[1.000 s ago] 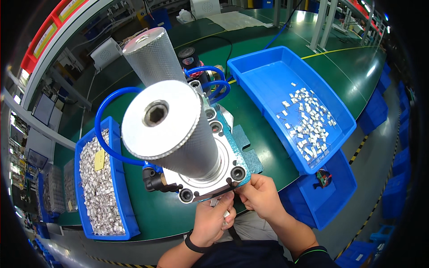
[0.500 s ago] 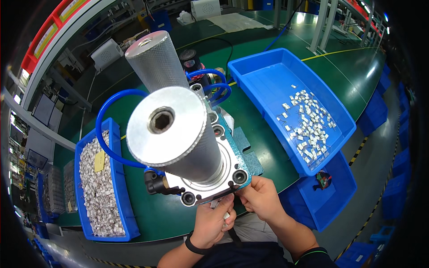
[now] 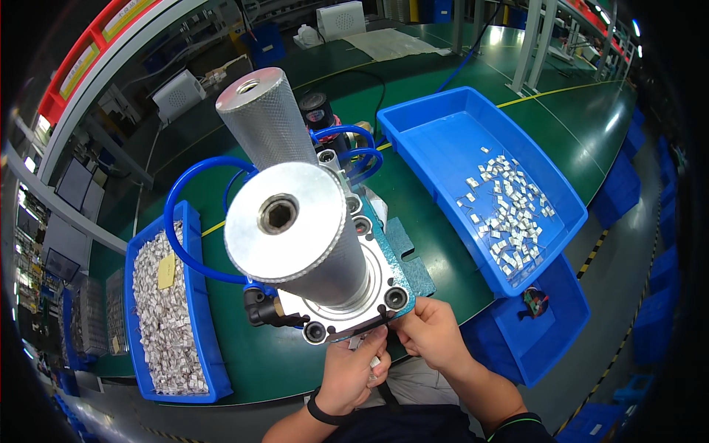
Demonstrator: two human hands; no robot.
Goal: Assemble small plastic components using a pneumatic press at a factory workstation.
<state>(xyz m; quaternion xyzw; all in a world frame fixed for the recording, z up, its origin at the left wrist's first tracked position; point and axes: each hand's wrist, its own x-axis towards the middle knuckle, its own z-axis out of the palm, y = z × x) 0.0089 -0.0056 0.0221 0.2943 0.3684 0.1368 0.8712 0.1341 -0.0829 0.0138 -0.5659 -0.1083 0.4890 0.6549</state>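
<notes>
A pneumatic press with a large silver cylinder and a white metal plate stands in front of me. Just under the plate's near edge, my left hand is closed around a few small white block-shaped parts, whose ends peek out between the fingers. My right hand is pinched at the plate's near right corner, its fingertips partly behind the edge. Whatever lies between those fingertips is hidden by the press.
On the left, a blue bin is full of small white parts, a yellow tag on top. A blue tray at right holds scattered white parts with wire leads. Another blue bin sits below it. Blue air hoses loop beside the press.
The view has shifted slightly, so the press appears a little lower and further right. Both hands keep nearly the same place and grip.
</notes>
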